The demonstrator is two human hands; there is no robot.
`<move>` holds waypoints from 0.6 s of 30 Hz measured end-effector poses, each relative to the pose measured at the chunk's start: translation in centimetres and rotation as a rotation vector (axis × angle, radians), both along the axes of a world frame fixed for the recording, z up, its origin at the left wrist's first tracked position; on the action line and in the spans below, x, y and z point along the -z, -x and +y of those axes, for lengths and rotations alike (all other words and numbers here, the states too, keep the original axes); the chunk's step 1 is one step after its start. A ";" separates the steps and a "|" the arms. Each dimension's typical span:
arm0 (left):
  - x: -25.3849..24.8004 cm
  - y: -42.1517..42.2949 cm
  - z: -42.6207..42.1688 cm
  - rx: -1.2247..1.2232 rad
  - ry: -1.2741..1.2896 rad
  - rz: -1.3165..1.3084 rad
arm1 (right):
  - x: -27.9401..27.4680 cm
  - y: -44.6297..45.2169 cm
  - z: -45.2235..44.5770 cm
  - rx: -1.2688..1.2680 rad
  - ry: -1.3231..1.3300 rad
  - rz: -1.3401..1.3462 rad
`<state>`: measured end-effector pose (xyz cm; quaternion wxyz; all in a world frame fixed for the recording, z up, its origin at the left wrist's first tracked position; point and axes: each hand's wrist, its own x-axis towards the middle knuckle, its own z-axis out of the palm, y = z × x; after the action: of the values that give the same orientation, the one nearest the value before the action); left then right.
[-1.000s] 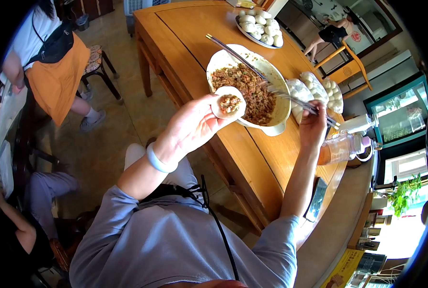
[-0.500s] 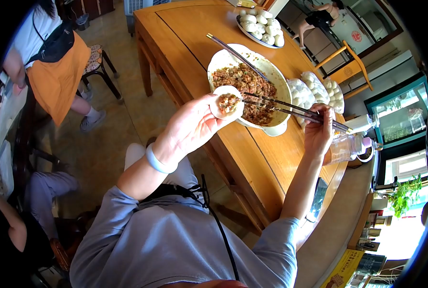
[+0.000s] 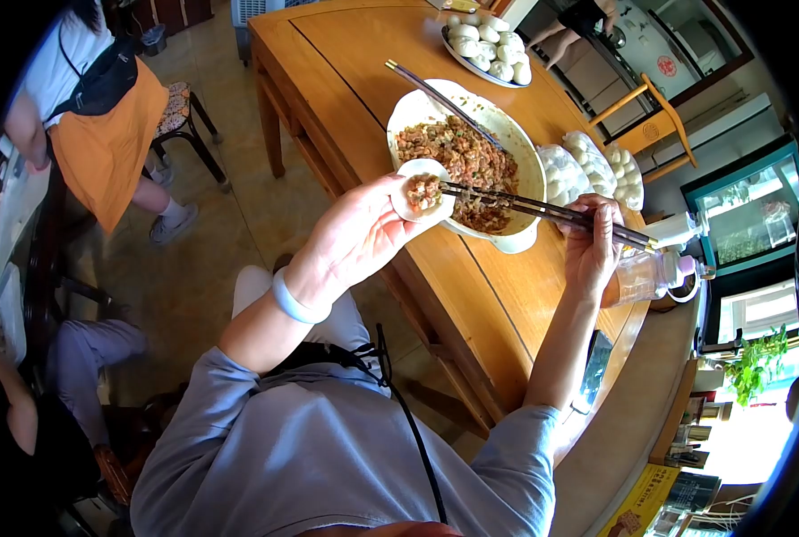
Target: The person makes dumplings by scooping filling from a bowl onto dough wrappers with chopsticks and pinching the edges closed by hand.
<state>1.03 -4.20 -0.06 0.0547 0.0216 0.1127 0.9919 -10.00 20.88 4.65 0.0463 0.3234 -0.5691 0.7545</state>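
Note:
My left hand (image 3: 354,231) holds a round dough wrapper (image 3: 408,208) by its edge, with a mound of meat filling (image 3: 424,191) on it. In my right hand (image 3: 593,243) is a pair of dark chopsticks (image 3: 542,209), whose tips touch the filling on the wrapper. Just beyond both hands stands a white bowl (image 3: 532,179) of minced filling (image 3: 457,157). Another pair of chopsticks (image 3: 435,97) lies across that bowl's far rim.
A plate of white buns (image 3: 489,49) sits at the table's (image 3: 337,63) far end. Bags of white dough balls (image 3: 587,166), a clear jar (image 3: 641,276) and a phone (image 3: 594,362) lie along the right side. People (image 3: 104,116) are at another table on the left.
The chopsticks have closed together and their tips have moved onto the filling in the wrapper. My left hand stays nearly still.

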 end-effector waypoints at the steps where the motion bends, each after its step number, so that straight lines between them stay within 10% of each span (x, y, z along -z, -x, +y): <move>1: 0.0 0.0 0.0 0.001 -0.001 0.001 | 0.0 0.0 0.0 -0.004 0.010 -0.007; 12: 0.2 -0.2 -0.3 -0.015 -0.018 -0.033 | 0.1 2.1 1.0 -0.013 0.512 -0.326; 14: 0.2 -0.1 -0.2 -0.033 -0.001 -0.078 | 1.0 3.5 2.3 0.284 -0.166 -0.184; 18: 0.2 -0.3 -0.5 -0.032 -0.020 -0.064 | 1.1 4.0 2.9 0.258 -0.045 -0.154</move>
<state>1.36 -4.67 -0.25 0.0422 -0.0111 0.1012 0.9939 -14.02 23.75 3.56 0.0919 0.1899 -0.6247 0.7518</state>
